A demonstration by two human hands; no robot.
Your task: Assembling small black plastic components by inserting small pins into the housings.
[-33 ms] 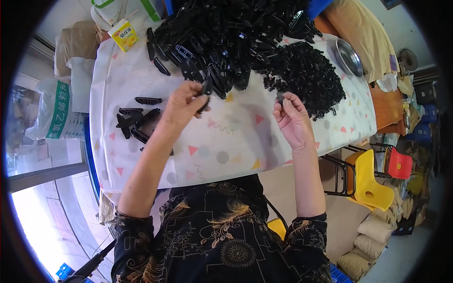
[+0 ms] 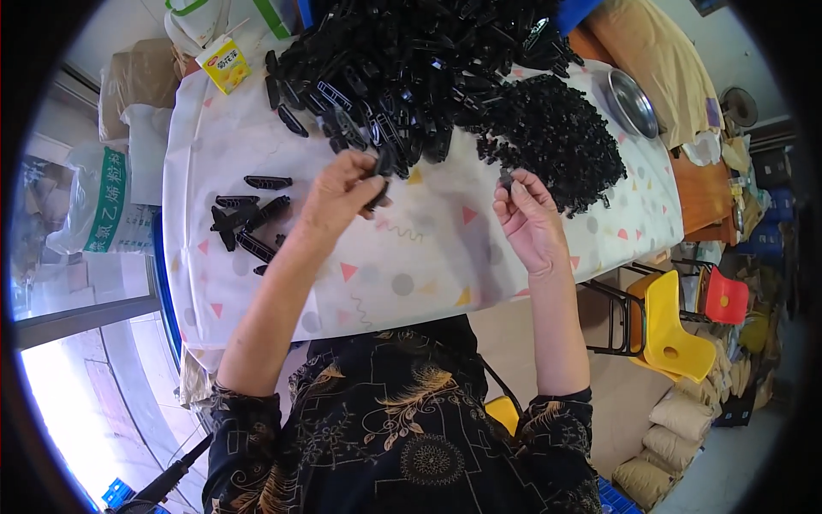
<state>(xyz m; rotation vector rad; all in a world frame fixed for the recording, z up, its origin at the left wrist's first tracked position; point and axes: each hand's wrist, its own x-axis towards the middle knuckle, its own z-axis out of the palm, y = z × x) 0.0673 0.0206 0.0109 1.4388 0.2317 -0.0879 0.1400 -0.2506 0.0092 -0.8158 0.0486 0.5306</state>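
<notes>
My left hand is closed on a long black plastic part, held above the tablecloth just in front of a big pile of similar black parts. The fingers cover some of it. At the edge of a heap of tiny black pieces, my right hand pinches a small dark piece between thumb and fingertips. The two hands are apart. Left of my left forearm, several long black parts lie loosely together on the cloth.
A patterned white tablecloth covers the table. A yellow drink carton stands at the far left, and a round metal dish sits at the far right. Yellow chairs and a red one are beyond the table's right edge.
My left hand has shifted slightly to the right, and the long black part in it has turned a little. My right hand has barely moved.
</notes>
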